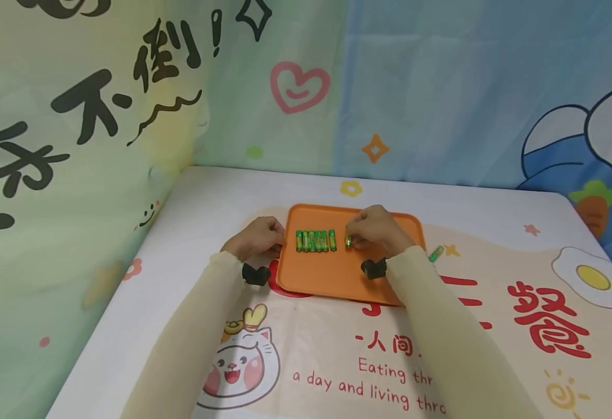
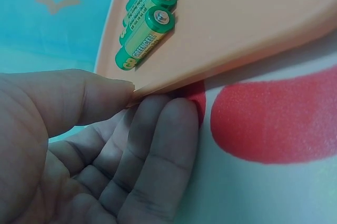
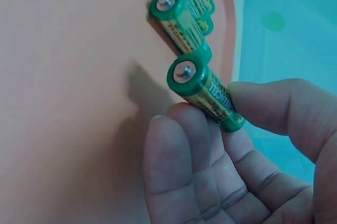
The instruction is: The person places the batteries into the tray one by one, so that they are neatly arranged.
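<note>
1. The right hand [image 3: 231, 155] pinches a green battery [image 3: 204, 90] between thumb and fingers, above the orange tray [image 1: 337, 276]
2. The left hand [image 2: 95, 145] grips the tray's edge, thumb on top; only its wrist view shows this
3. The head view shows a battery row [image 1: 316, 240], a stray battery [image 1: 435, 253] and a printed tablecloth [image 1: 494, 221]
</note>
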